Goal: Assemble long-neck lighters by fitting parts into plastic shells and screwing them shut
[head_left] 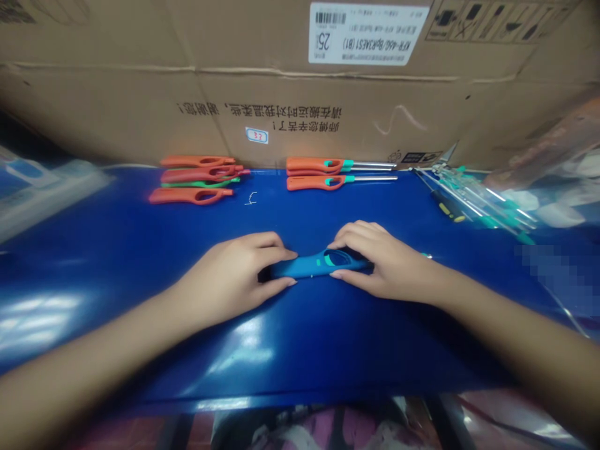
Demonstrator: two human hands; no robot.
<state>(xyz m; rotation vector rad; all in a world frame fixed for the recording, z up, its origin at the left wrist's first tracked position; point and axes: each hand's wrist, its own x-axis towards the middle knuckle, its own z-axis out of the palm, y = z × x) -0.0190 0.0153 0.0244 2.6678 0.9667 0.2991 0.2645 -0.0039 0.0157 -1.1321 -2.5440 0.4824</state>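
We have the blue lighter handle (302,267) over the table (337,350), our left hand (237,269) pinching its left end between thumb and fingers, our right hand (387,257) pinching its looped end; beyond lie orange lighters (304,183).

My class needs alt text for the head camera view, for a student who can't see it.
A person's left hand and right hand hold a blue lighter handle at its two ends over a blue table. Beyond it lie orange and green lighter handles and orange lighters with metal barrels, before a cardboard box.
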